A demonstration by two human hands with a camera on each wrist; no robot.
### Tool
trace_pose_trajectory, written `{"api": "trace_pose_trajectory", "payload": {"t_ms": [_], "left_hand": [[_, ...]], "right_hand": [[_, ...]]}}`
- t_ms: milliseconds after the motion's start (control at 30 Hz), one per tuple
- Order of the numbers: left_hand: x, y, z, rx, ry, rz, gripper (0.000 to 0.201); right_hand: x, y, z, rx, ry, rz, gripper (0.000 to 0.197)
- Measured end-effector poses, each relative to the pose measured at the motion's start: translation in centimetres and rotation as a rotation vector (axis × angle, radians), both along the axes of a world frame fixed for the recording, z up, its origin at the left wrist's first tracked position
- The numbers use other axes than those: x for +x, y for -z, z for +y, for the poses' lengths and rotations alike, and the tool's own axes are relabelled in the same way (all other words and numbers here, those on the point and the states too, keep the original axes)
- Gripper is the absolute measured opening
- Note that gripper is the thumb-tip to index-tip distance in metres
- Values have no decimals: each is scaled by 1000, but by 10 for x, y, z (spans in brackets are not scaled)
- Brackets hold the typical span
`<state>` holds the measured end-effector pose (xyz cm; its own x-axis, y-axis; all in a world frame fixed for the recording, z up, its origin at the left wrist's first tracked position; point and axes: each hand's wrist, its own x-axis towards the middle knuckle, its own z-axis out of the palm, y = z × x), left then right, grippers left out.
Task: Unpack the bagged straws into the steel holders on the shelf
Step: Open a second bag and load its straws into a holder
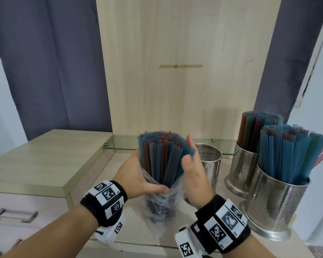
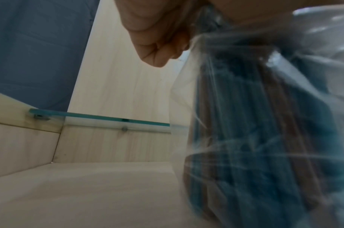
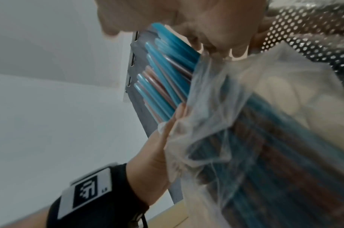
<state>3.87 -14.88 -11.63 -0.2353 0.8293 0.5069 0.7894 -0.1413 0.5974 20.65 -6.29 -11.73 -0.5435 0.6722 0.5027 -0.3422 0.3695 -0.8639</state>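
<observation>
A bundle of blue and red straws (image 1: 160, 155) stands upright in a clear plastic bag (image 1: 160, 205) pushed down to its lower half, above the wooden shelf (image 1: 142, 237). My left hand (image 1: 138, 175) wraps the bundle from the left, its thumb pinching the bunched bag. My right hand (image 1: 191, 164) grips the bare straw tops from the right. An empty perforated steel holder (image 1: 210, 159) stands just behind the right hand. In the wrist views the left hand (image 2: 157, 30) sits above the bag (image 2: 255, 123), and the right hand (image 3: 206, 23) closes round the straws (image 3: 163, 69).
Two steel holders filled with straws stand at the right, one at the back (image 1: 244, 164) and one nearer (image 1: 276, 203). A glass shelf (image 1: 119, 148) runs along the wooden back panel. A raised cabinet top (image 1: 45, 161) with a drawer handle (image 1: 15, 215) borders the left.
</observation>
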Motion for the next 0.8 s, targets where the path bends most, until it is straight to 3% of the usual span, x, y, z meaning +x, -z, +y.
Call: {"api": "trace_pose_trajectory", "payload": {"t_ms": [100,200,333,400,600,700,800], "left_hand": [[0,4,4,-1,-136,25,112],[4,3,8,58,-228,34,122],[6,5,14,32,-382,241,122],[4,10,17,0,-450,290,124],[0,19,26,88,-170,-79,129],[-1,22,31,98,-119,-110,133],[0,25,35,116,-99,-136,139]], "right_hand": [[-5,-1,-3,76,60,-66,122],[-15,-5,7,76,94,-140,106],[-26,-16,28,168,166,-279,49],[-32,-23,34,192,200,-362,37],[-39,-39,39,127,149,-534,35],[-34,-40,35,8,81,-385,39],[-32,-35,31,106,201,-289,59]]}}
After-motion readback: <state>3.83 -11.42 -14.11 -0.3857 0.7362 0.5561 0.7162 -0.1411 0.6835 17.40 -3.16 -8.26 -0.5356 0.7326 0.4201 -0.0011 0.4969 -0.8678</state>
